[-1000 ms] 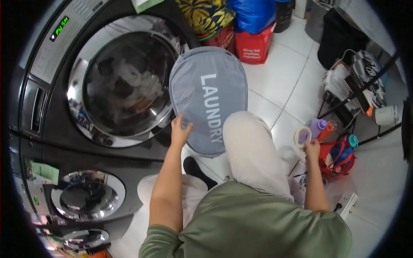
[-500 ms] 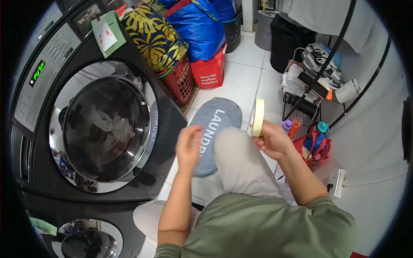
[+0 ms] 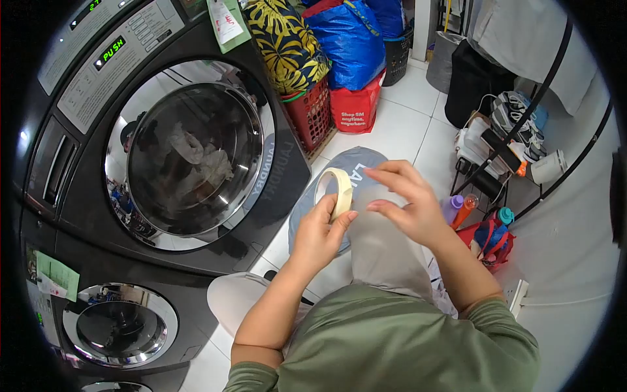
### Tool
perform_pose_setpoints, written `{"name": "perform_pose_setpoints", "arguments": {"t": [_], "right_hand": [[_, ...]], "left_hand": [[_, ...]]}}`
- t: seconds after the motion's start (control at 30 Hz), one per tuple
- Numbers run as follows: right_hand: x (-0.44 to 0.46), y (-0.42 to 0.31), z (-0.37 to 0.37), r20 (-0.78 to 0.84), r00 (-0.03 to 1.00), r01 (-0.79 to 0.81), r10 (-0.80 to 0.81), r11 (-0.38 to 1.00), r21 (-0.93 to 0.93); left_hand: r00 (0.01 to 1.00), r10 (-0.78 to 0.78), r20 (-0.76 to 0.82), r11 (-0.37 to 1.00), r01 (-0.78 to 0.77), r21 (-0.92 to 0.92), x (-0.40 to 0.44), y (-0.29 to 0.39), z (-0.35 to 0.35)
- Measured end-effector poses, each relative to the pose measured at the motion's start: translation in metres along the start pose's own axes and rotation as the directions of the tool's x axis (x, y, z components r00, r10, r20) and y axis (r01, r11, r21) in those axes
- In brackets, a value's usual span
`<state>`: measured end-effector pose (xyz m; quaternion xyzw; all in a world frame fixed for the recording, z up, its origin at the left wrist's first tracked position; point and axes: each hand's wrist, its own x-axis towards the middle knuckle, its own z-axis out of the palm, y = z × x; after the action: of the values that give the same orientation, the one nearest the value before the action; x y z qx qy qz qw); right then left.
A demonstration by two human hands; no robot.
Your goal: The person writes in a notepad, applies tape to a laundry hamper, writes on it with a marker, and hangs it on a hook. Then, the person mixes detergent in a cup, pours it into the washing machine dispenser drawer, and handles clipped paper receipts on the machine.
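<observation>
between the left hand's (image 3: 317, 238) fingers and thumb: one roll of pale yellow tape (image 3: 343, 196), clamped at its lower part, ring tilted, most of the outer face bare.

grip note: a pinch firm enough to stop the ring from turning, yet light enough to keep it round, seems best; thumb low, clear of the outer face.

just beside the roll: one right hand (image 3: 418, 212), empty as far as can be seen, fingers spread, thumb apart from them. approach note: thumb and forefinger pads do better than the whole hand on so narrow a face; the left wrist is best kept still. loose end of tape: cannot tell.

below the hands: one raised knee (image 3: 385, 255) in pale trousers, a possible forearm rest; behind it, one grey laundry bag (image 3: 300, 215), lettered, on the white tiled floor (image 3: 405, 108).

to the left: one dark machine (image 3: 284, 189), round door closed, display reading "push".

farther out: one red bag (image 3: 353, 117), one blue bag (image 3: 349, 52); to the right, one purple bottle (image 3: 450, 208).
</observation>
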<state>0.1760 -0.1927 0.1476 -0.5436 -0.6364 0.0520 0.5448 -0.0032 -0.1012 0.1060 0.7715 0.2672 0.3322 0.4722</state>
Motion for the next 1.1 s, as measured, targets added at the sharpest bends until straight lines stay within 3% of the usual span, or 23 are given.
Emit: {"name": "perform_pose_setpoints", "arguments": {"t": [0.1,0.13,0.23,0.33,0.43,0.5,0.53,0.63,0.73,0.83,0.87,0.93,1.03,1.1], "right_hand": [[0.003,0.007,0.021,0.071,0.994,0.09,-0.087,0.995,-0.031],[0.0,0.011,0.028,0.077,0.996,0.035,-0.037,0.999,0.019],[-0.004,0.012,0.038,0.119,0.992,0.06,-0.053,0.997,-0.057],[-0.01,-0.001,0.048,0.096,0.988,0.129,-0.118,0.984,-0.122],[-0.011,-0.007,0.054,0.111,0.984,0.155,-0.137,0.973,-0.172],[0.001,0.007,0.049,0.036,0.995,0.095,-0.089,0.969,-0.228],[0.006,0.015,0.044,-0.002,0.998,0.063,-0.065,0.964,-0.259],[0.011,0.025,0.032,0.127,0.991,0.08,-0.051,0.969,-0.235],[0.006,-0.003,0.026,0.18,0.983,0.07,-0.034,0.978,-0.197],[0.005,0.008,0.028,0.103,0.995,0.037,-0.009,0.96,-0.278],[0.005,0.022,0.027,0.086,0.992,-0.071,0.096,0.964,-0.256],[0.006,0.062,0.018,0.053,0.951,-0.29,0.306,0.935,-0.204],[-0.003,0.095,0.008,0.167,0.78,-0.591,0.603,0.798,-0.12],[-0.012,0.101,0.013,0.247,0.693,-0.694,0.677,0.72,-0.025]], "left_hand": [[0.986,0.164,0.014,0.962,-0.163,0.218,-0.01,0.01,-0.003],[0.982,0.186,0.016,0.962,-0.185,0.202,-0.013,0.003,-0.002],[0.997,-0.01,-0.075,0.963,0.03,0.269,-0.023,0.008,-0.008],[0.991,0.049,-0.121,0.943,-0.006,0.333,-0.023,-0.023,-0.001],[0.947,-0.308,-0.088,0.888,0.319,0.33,-0.009,-0.016,-0.011],[0.999,0.025,0.033,0.908,-0.037,0.417,-0.017,-0.035,-0.011],[0.976,0.191,0.104,0.873,-0.217,0.437,-0.022,-0.044,-0.009],[0.981,-0.106,0.164,0.945,0.048,0.325,-0.028,-0.052,-0.006],[0.893,-0.449,-0.042,0.85,0.441,0.289,-0.008,-0.058,-0.018],[0.879,-0.456,0.141,0.865,0.399,0.305,-0.004,-0.033,-0.029],[0.953,-0.276,0.128,0.932,0.233,0.277,-0.011,-0.049,-0.024],[0.931,-0.313,0.189,0.93,0.26,0.261,-0.014,-0.043,-0.025],[0.892,-0.376,0.251,0.902,0.29,0.32,-0.008,-0.029,-0.04],[0.863,-0.411,0.294,0.877,0.287,0.384,-0.006,-0.022,-0.052]]}}
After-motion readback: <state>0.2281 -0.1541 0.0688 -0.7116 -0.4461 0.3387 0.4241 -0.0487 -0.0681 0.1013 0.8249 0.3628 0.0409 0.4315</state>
